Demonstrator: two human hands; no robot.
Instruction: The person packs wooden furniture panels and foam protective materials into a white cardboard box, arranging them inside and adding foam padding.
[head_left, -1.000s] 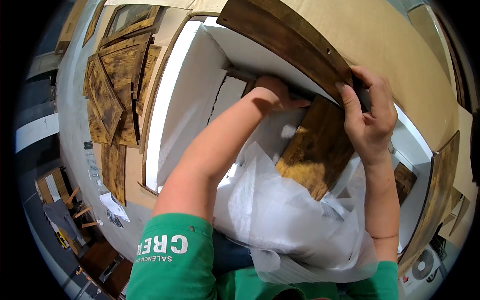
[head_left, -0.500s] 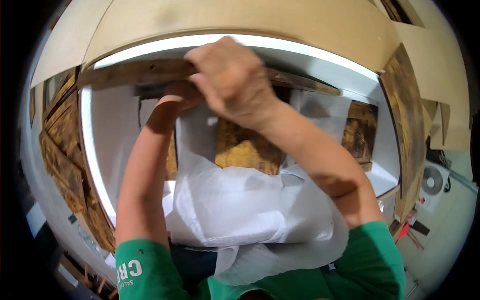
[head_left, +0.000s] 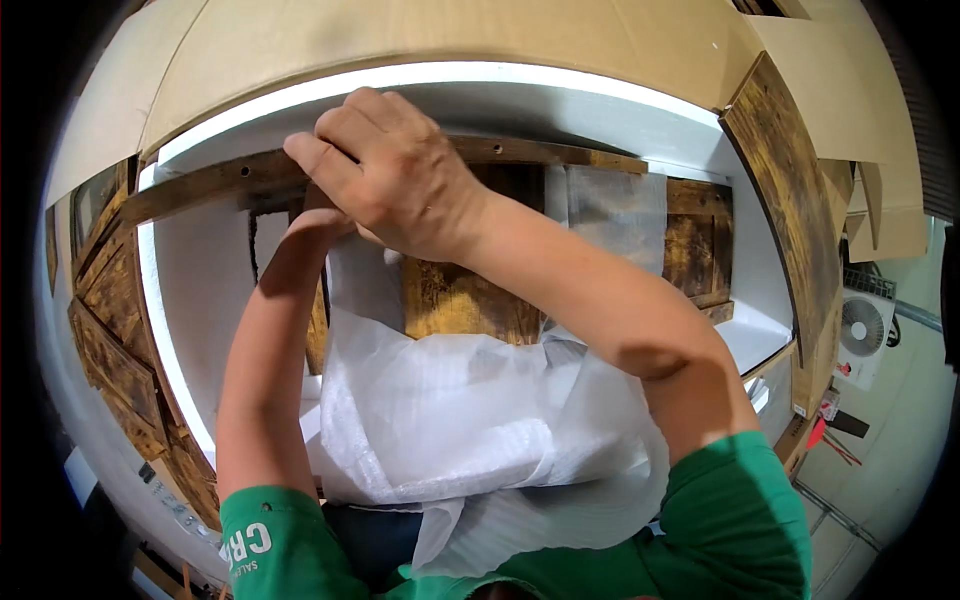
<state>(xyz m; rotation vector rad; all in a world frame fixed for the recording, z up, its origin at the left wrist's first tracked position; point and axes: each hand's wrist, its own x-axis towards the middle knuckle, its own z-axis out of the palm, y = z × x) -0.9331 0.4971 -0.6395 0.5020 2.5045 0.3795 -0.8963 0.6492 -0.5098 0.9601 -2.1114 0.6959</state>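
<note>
A long, narrow brown wooden strip [head_left: 205,187] with small holes lies across the far side of a white foam-lined box [head_left: 185,330]. My right hand [head_left: 395,180] is closed over the strip left of its middle, fingers bent over its far edge. Just below it, my left hand [head_left: 322,215] reaches up at the strip; its fingers are hidden behind the right hand and the strip. Brown wood-grain panels [head_left: 470,300] lie inside the box. White foam wrapping sheet [head_left: 450,410] covers its near part and drapes toward me.
Cardboard flaps [head_left: 450,35] spread beyond the box. A wood-grain board [head_left: 785,190] leans along its right side. More brown wooden pieces [head_left: 115,330] are stacked at the left. On the floor at right stands a white unit with a round fan grille [head_left: 862,328].
My right hand has moved left along the strip. The strip's left end has shifted left and nearer to me, and the whole view has shifted slightly.
</note>
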